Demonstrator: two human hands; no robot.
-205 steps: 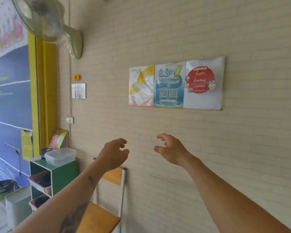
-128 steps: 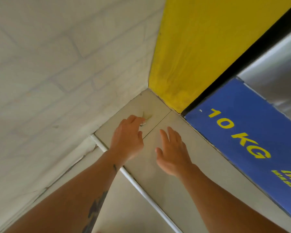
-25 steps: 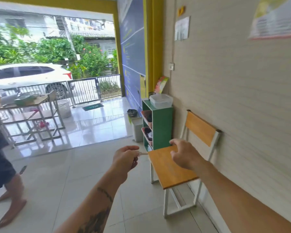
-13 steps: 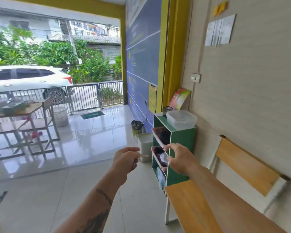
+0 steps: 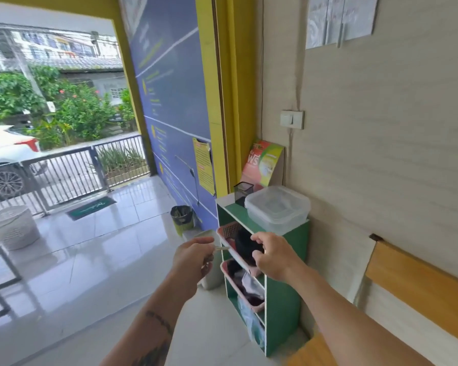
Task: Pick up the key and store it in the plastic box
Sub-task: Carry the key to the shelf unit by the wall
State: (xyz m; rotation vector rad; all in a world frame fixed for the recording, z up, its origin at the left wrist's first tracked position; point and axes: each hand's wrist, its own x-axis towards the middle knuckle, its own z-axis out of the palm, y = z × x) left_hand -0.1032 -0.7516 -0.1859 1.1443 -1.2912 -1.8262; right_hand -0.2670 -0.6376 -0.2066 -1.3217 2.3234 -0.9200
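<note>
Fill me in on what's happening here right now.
A person is carrying a key pinched in the left hand, held out in front of a green shelf unit by the wall. The right hand is empty and loosely curled, raised beside the left in front of the shelf's pink baskets. The clear plastic box sits on top of the shelf with its lid on, so the key is not stored yet.

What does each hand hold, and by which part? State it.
The left hand pinches the key by its head end, with the blade pointing toward the green shelf. The right hand holds nothing.
</note>
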